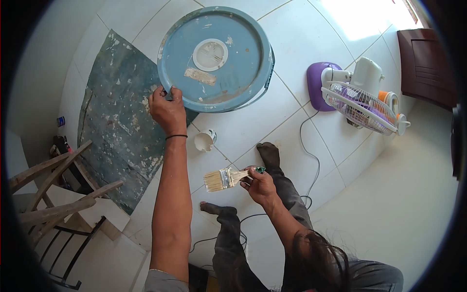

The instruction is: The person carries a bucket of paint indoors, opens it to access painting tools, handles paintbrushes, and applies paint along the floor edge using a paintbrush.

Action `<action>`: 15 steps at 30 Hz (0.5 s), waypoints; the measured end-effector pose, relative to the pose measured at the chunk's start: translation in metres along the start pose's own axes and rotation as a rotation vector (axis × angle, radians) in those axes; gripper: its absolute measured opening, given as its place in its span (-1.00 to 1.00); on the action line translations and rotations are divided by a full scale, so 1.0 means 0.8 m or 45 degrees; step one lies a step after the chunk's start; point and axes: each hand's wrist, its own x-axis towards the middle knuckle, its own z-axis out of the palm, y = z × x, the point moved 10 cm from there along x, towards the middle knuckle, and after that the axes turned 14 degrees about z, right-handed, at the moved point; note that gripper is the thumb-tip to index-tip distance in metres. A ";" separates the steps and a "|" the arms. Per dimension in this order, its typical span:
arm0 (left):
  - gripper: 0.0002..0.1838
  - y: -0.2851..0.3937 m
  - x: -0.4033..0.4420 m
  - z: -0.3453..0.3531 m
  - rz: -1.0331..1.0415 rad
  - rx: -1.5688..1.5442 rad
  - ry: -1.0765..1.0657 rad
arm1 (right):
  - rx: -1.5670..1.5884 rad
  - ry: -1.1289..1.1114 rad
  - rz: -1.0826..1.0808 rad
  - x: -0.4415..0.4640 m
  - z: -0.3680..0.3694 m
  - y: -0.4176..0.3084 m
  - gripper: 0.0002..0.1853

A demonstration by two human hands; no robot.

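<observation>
Head view, left hand (168, 111): is pinching a round blue plastic lid (236, 63) at its near-left rim.
Right hand (261, 187): is gripping a flat, pale-bristled, metal-banded paintbrush (227, 178), nearer.

Short grey sleeve (166, 281), narrow black wristband (176, 136) — plain; dark grey, faded-looking trousers (229, 243)

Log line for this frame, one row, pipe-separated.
left hand: at blue lid rim, grip unclear | right hand: holding paintbrush | white cup: on tiled floor, apart from brush
</observation>
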 end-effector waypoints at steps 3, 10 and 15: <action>-0.56 -0.010 -0.002 0.009 -0.071 0.027 -0.191 | -0.052 -0.011 0.014 0.002 0.004 0.002 -0.81; -0.18 0.131 0.058 0.009 0.839 0.234 -0.338 | -0.024 0.055 0.025 0.005 -0.001 0.004 -0.81; 0.05 0.133 0.040 0.049 0.656 0.089 -1.074 | -0.074 0.061 0.020 0.008 0.000 0.006 -0.80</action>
